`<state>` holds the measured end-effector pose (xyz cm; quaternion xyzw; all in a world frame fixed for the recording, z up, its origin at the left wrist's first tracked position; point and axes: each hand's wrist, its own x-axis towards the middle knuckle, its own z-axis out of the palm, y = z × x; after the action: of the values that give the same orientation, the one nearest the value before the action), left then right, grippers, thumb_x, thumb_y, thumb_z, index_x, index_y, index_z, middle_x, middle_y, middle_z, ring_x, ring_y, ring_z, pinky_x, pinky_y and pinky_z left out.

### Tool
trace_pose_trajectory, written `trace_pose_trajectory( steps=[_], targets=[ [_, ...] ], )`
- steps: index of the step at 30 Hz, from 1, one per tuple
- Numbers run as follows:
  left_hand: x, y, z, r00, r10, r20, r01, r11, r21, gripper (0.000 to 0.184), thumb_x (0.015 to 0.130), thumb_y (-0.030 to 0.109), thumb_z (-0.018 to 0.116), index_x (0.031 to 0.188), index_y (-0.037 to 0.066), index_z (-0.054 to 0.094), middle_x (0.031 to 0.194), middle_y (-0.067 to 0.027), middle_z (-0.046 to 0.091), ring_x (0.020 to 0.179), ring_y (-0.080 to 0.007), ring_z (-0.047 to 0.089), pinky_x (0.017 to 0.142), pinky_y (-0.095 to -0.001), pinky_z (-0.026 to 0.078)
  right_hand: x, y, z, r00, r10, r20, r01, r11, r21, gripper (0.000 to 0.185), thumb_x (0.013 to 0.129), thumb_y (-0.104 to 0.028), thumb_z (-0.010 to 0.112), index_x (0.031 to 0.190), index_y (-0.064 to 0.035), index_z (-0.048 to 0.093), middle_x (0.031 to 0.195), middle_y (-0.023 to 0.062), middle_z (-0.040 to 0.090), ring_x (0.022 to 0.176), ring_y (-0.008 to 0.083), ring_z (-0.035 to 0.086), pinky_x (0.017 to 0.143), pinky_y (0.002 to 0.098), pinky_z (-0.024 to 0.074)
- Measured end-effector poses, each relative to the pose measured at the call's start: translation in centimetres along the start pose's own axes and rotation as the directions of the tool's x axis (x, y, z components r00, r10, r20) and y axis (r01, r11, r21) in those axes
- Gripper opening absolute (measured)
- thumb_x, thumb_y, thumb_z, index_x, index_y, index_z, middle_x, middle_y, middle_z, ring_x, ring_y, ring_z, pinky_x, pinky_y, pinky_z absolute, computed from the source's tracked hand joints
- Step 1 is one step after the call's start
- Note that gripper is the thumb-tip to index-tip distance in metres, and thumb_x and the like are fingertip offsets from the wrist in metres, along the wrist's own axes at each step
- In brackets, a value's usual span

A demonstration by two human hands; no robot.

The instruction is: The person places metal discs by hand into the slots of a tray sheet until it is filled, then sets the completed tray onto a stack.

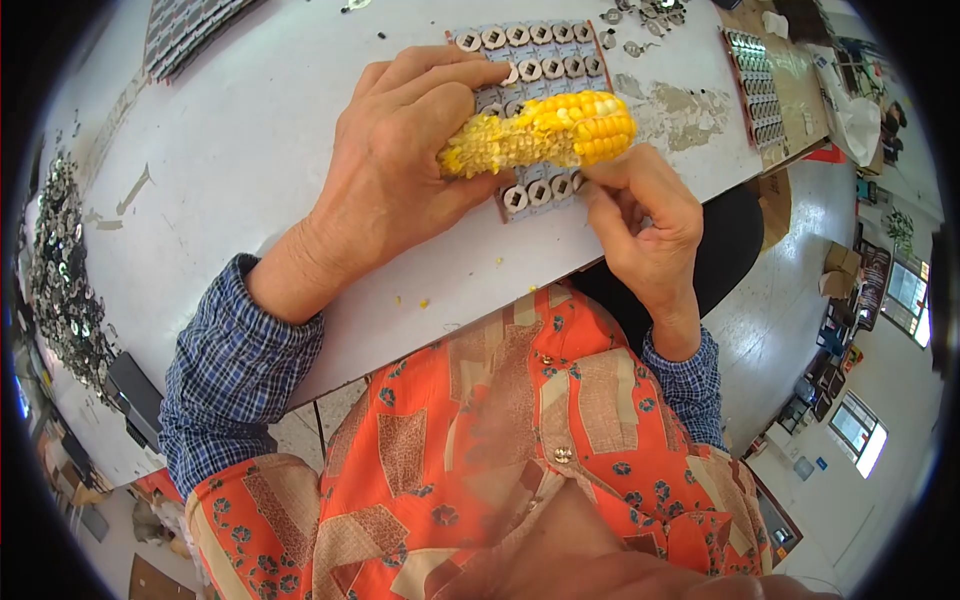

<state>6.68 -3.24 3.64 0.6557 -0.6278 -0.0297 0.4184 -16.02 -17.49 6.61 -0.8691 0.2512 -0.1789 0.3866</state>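
A partly eaten corn cob [540,132] with yellow kernels at its right end lies across the upper middle of the view. My left hand [400,150] is wrapped round the bare left end of the cob. Just below the cob's right end is my right hand [648,222], its thumb and index finger pinched together; whatever they hold is too small to make out. Under the cob and both hands sits a panel [530,67] with rows of round metal parts, partly hidden.
A heap of small metal parts [65,270] lies along the table's left side. Another panel [755,90] is at the right, one more [190,30] at the upper left. Loose round parts [640,25] lie at the top. Kernel crumbs [424,303] dot the white table [230,140].
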Motion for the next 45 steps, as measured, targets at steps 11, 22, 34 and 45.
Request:
trace_pose_trajectory(
  steps=[11, 22, 34, 45],
  targets=[
    [0.3, 0.1, -0.3, 0.999, 0.005, 0.046, -0.005, 1.0, 0.003, 0.044, 0.067, 0.011, 0.096, 0.086, 0.003, 0.057, 0.142, -0.0151, 0.074, 0.131, -0.041, 0.065, 0.107, -0.0489, 0.05, 2.7, 2.1, -1.7, 0.984, -0.095, -0.15, 0.082, 0.992, -0.09, 0.016, 0.09, 0.004, 0.077, 0.104, -0.0021, 0.078, 0.093, 0.0078, 0.071, 0.066, 0.016, 0.065, 0.06, 0.0307, 0.0501],
    [0.2, -0.1, -0.4, 0.999, 0.0, 0.049, 0.0, 1.0, -0.012, 0.044, 0.067, 0.011, 0.096, 0.082, 0.003, 0.055, 0.142, -0.015, 0.074, 0.131, -0.0401, 0.065, 0.106, -0.0489, 0.05, 8.9, 6.5, -1.7, 0.91, -0.323, -0.26, 0.216, 0.905, -0.366, 0.01, 0.097, -0.004, 0.077, 0.107, -0.0031, 0.078, 0.092, 0.0065, 0.075, 0.069, 0.0128, 0.067, 0.063, 0.0289, 0.0528],
    [0.1, -0.1, -0.3, 0.999, -0.005, 0.048, 0.004, 1.0, 0.006, 0.044, 0.067, 0.011, 0.096, 0.083, 0.003, 0.056, 0.142, -0.0151, 0.074, 0.132, -0.0403, 0.065, 0.107, -0.0499, 0.051, -0.2, 0.4, -3.6, 0.965, 0.262, -0.001, -0.249, 0.918, 0.309, 0.016, 0.107, -0.001, 0.066, 0.119, -0.0002, 0.077, 0.098, 0.0011, 0.07, 0.069, 0.0026, 0.059, 0.055, 0.0178, 0.0443],
    [0.1, -0.1, -0.1, 0.999, 0.007, 0.039, -0.007, 1.0, 0.006, 0.043, 0.069, 0.011, 0.096, 0.083, 0.003, 0.056, 0.142, -0.0148, 0.074, 0.132, -0.0401, 0.065, 0.106, -0.0487, 0.051, -0.1, -0.5, -3.0, 0.944, 0.309, 0.12, -0.326, 0.929, 0.176, 0.015, 0.101, 0.005, 0.068, 0.112, 0.0003, 0.078, 0.099, 0.0044, 0.07, 0.075, 0.007, 0.063, 0.063, 0.0225, 0.049]
  ],
)
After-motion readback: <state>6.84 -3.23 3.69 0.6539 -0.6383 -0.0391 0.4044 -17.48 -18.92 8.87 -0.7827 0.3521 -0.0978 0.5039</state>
